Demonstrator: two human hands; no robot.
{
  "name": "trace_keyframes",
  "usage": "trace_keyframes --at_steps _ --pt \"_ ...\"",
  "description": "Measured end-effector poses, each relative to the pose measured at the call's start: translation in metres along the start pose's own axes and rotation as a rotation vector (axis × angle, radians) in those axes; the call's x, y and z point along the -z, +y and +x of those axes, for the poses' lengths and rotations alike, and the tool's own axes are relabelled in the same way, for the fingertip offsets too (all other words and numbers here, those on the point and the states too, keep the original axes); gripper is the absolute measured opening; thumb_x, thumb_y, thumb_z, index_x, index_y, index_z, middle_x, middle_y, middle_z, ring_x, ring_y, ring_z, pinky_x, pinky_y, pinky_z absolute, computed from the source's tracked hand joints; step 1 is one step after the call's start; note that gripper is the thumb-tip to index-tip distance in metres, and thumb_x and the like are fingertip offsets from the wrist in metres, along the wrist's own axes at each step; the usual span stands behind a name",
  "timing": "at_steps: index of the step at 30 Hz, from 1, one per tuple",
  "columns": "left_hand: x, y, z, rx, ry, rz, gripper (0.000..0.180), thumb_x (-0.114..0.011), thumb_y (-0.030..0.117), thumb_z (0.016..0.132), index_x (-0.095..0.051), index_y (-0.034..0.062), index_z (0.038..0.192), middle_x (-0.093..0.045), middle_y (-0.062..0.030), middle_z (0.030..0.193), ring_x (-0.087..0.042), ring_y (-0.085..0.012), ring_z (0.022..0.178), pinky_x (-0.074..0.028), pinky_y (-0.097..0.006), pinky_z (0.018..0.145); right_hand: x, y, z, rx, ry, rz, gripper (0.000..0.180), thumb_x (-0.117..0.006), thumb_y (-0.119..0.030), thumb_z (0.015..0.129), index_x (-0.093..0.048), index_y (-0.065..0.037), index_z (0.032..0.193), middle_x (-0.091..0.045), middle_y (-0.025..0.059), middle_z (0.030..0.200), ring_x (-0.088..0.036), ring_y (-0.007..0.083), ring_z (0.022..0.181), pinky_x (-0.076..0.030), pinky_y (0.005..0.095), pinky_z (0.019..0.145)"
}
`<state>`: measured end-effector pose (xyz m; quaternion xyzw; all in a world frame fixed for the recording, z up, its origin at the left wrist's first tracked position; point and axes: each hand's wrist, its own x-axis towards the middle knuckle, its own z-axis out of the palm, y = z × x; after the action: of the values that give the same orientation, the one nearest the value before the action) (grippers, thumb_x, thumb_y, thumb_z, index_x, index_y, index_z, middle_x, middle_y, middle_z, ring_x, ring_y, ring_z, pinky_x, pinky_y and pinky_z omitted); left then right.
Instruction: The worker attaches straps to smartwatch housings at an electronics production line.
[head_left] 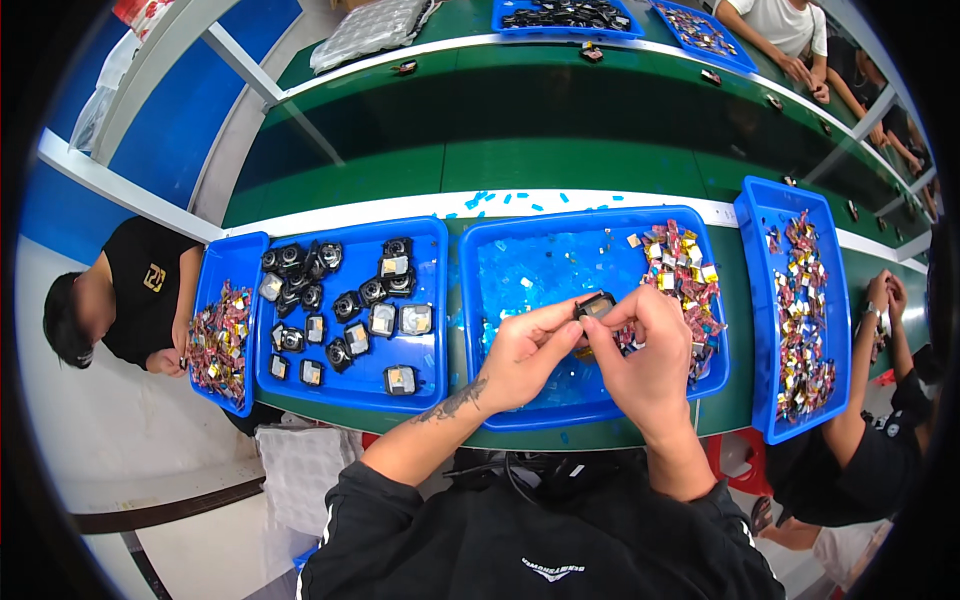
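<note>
My left hand (522,358) and my right hand (650,362) meet over a blue tray (560,414) in front of me. Between their fingertips is a small black camera-like housing (597,304) with a pale face. The left fingers and thumb grip its near left side; the right thumb and forefinger pinch it from the right. Below lie small blue film pieces (520,290). A heap of small red, yellow and white parts (680,262) fills the tray's right side, partly hidden by my right hand.
Left of it, a blue tray (441,300) holds several black camera-like units (350,305). Parts fill outer trays at left (228,262) and right (790,205). Ahead runs a green conveyor (560,165) carrying scattered units. A co-worker (135,290) sits left; others (870,440) work right.
</note>
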<state>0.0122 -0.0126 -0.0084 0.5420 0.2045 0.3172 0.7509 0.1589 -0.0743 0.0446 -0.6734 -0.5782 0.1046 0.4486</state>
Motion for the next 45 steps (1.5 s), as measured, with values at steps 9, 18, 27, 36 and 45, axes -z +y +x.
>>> trace_keyframes --at_steps 9,18,27,36,45 --pt "0.004 0.0 0.002 0.025 0.041 -0.011 0.038 -0.049 0.01 0.101 -0.048 -0.0057 0.135 -0.06 -0.0098 0.121 -0.058 -0.012 0.107 -0.05 -0.027 0.091 -0.014 0.018 0.002 -0.046 0.059 0.318 0.029 -0.075 0.004 0.072 -0.049 -0.003 0.084 -0.052 0.0088 0.088 -0.054 0.0206 0.079 -0.046 0.0312 0.071" --pt "-0.01 0.006 0.008 -0.061 0.198 -0.149 0.038 -0.046 0.005 0.1 -0.047 -0.0032 0.137 -0.058 -0.0135 0.126 -0.058 -0.0176 0.113 -0.052 -0.032 0.095 0.003 0.041 -0.021 -0.444 -0.151 0.861 0.022 -0.065 0.007 0.086 -0.06 0.004 0.108 -0.066 0.0076 0.098 -0.064 0.0108 0.088 -0.052 0.0218 0.077" --pt "0.002 0.016 0.006 -0.401 0.069 0.665 0.031 -0.064 -0.003 0.084 -0.069 0.0066 0.113 -0.064 -0.0134 0.11 -0.068 -0.0219 0.09 -0.055 -0.03 0.074 0.009 0.029 -0.017 -0.339 -0.169 0.797 0.011 -0.065 0.006 0.088 -0.063 0.005 0.099 -0.068 0.0078 0.09 -0.065 0.0094 0.081 -0.053 0.0207 0.072" --pt "0.007 0.022 0.003 -0.388 0.004 0.708 0.019 -0.077 0.001 0.076 -0.073 0.0016 0.096 -0.069 -0.0126 0.1 -0.069 -0.0208 0.084 -0.055 -0.028 0.072 0.023 0.03 -0.009 -0.339 -0.358 0.703 0.004 -0.06 0.001 0.092 -0.055 0.0 0.092 -0.058 0.0004 0.085 -0.054 0.0037 0.077 -0.047 0.0193 0.069" --pt "0.004 0.014 0.003 0.087 0.065 0.171 0.011 -0.069 -0.006 0.084 -0.069 -0.0084 0.095 -0.067 -0.0153 0.102 -0.068 -0.0166 0.09 -0.057 -0.026 0.076 0.015 0.019 -0.011 -0.431 -0.221 0.797 0.021 -0.065 0.005 0.086 -0.054 -0.002 0.103 -0.06 0.0012 0.086 -0.058 0.0043 0.078 -0.048 0.0191 0.069"
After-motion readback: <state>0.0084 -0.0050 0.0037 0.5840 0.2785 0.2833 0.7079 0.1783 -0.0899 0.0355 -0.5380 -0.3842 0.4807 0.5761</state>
